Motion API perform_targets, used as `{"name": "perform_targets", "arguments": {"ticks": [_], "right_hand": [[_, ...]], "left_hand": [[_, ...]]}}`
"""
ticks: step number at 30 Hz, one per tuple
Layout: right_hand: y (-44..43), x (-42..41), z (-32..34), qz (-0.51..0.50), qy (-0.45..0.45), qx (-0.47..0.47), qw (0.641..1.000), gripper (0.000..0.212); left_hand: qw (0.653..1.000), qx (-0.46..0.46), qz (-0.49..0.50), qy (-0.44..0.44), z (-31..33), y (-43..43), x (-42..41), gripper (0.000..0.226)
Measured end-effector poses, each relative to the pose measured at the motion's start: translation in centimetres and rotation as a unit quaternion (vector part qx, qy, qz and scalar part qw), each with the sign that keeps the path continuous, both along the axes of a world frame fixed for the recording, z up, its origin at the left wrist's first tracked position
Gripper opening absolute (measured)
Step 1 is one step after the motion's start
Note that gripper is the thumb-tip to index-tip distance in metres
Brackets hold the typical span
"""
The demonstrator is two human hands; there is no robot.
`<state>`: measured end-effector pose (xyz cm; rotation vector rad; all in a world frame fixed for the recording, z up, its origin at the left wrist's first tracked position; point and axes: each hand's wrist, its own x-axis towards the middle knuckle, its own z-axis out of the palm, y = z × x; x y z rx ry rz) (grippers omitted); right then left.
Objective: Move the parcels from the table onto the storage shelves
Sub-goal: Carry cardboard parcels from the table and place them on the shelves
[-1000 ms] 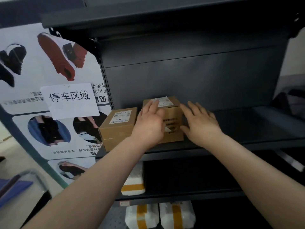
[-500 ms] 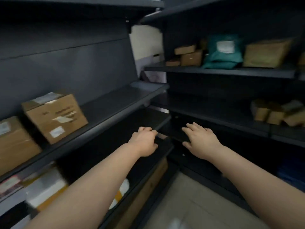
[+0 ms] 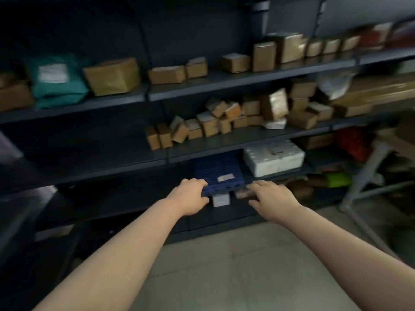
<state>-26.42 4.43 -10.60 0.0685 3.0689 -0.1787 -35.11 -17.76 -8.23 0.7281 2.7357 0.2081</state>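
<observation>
shelves [image 3: 224,83] of brown boxes [image 3: 112,76], blue crate [image 3: 216,168] ahead, left hand [image 3: 190,197] loosely curled, right hand [image 3: 272,198] spread, both empty

You can't read a single word here, because blur smears every label. The white label [image 3: 52,72] on the teal bag [image 3: 60,93] is only a pale patch. The sticker [image 3: 225,177] on the blue crate [image 3: 215,167] shows no legible characters. The dark markings on the white box [image 3: 274,160] are grey smudges.

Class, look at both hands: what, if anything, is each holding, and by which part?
Nothing is held: the left hand and right hand hang empty before the shelves.
</observation>
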Motion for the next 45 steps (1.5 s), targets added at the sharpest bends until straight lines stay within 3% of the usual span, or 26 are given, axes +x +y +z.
{"name": "perform_targets", "arguments": {"ticks": [9,16,24,36,45], "right_hand": [[22.7,8.2,-0.2,-0.196,-0.018,0.006,0.980,0.050],[33.2,13.4,-0.4,-0.327,-0.004,0.004,0.945,0.049],[42.2,13.6,-0.6,-0.465,0.004,-0.010,0.885,0.052],[51.4,13.5,-3.6,-0.568,-0.031,-0.032,0.822,0.051],[64.9,15.0,-6.3,-0.574,-0.017,-0.065,0.816,0.048]], "left_hand": [[0.985,0.031,-0.161,-0.053,-2.2,27.5,1.4,0.050],[0.955,0.024,-0.291,-0.041,-2.3,43.5,1.9,0.054],[0.905,0.050,-0.422,-0.028,-2.4,58.9,0.1,0.055],[0.840,0.045,-0.535,-0.075,-4.4,73.7,-0.6,0.057],[0.852,0.001,-0.520,-0.058,-6.3,86.9,1.8,0.054]]}}
